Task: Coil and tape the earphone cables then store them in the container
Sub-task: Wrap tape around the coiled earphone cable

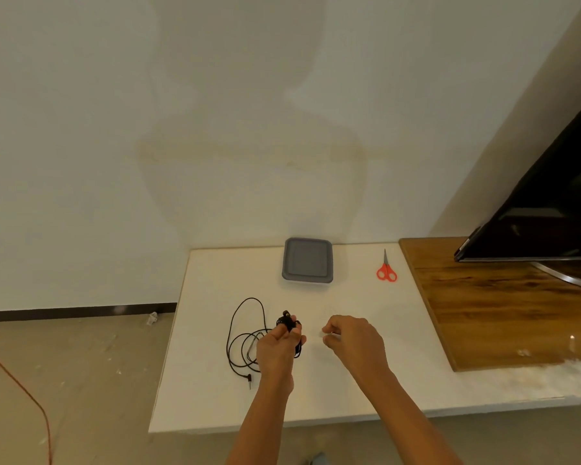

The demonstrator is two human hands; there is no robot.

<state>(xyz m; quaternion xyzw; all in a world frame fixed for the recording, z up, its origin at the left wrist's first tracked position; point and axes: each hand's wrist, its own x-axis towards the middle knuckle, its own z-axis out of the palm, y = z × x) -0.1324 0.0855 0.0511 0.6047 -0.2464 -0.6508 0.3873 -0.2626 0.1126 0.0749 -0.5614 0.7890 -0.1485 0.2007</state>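
Cream wall rises behind a white tabletop (215, 397). Near the middle of the table, the left hand (277, 347) grips a coiled bundle of black earphone cable (287, 322), fingers curled round it. The bundle's long axis runs roughly from the person towards the wall. Just beside it, the right hand (356, 340) pinches a small white piece of tape (322, 334) between thumb and fingertips.

A loose black earphone cable (245, 344) lies in open loops left of the left hand, its jack plug (248, 378) pointing at the near table edge. A lidded square grey container (307, 260) sits at the far edge. To its right, red-handled scissors (386, 268) lie with the blades pointing at the wall, beside a brown wooden board (500, 313).
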